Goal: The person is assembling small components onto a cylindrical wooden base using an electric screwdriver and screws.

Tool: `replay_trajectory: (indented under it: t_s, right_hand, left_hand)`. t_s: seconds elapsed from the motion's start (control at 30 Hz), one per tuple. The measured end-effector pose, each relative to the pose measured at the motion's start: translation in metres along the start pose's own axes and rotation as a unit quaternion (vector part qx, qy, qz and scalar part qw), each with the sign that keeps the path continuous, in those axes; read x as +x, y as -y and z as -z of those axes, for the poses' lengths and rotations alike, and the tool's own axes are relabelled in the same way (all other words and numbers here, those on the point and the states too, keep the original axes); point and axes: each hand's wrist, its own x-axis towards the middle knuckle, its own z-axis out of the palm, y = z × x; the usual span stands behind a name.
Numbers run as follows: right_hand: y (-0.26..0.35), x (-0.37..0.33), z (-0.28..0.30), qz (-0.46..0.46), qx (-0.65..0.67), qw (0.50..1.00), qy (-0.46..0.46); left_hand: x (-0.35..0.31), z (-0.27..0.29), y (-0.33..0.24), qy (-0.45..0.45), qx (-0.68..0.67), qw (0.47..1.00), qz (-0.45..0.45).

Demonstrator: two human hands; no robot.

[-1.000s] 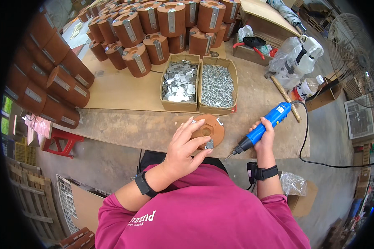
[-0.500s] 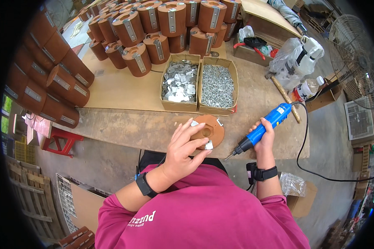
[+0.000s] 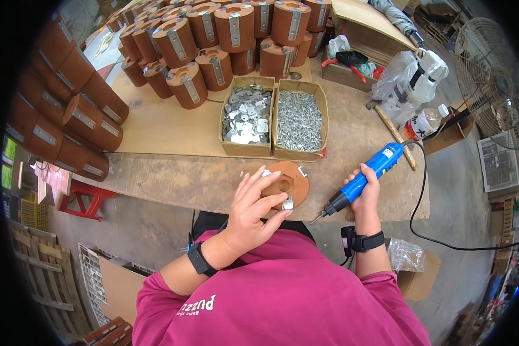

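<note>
Here's the left hand (image 3: 249,210), thumb and forefinger pinching a small metal plate (image 3: 288,203) at the near rim of the round brown block (image 3: 298,185), other fingers fanned over its left side! The block sits at the near edge of the bench (image 3: 167,180). To the right, the right hand (image 3: 364,190) wraps a blue electric screwdriver (image 3: 380,164), bit (image 3: 317,218) angled near-left, clear of the block. Just beyond, the left box (image 3: 245,150) brims with loose plates (image 3: 247,115), the right box (image 3: 297,154) with screws (image 3: 299,120); brown cylinders (image 3: 234,29) crowd the far side.
</note>
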Motion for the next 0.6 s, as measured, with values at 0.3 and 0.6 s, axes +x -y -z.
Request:
replay_trajectory:
  t_s: [0.3,0.6]
  right_hand:
    - [0.002,-0.002,0.001,-0.002,0.002,1.000,-0.008]
    - [0.001,0.000,0.001,-0.012,0.011,1.000,0.008]
  left_hand:
    - [0.095,0.004,0.017,-0.076,-0.077,0.992,-0.060]
    - [0.138,-0.045,0.061,0.340,0.380,0.860,-0.033]
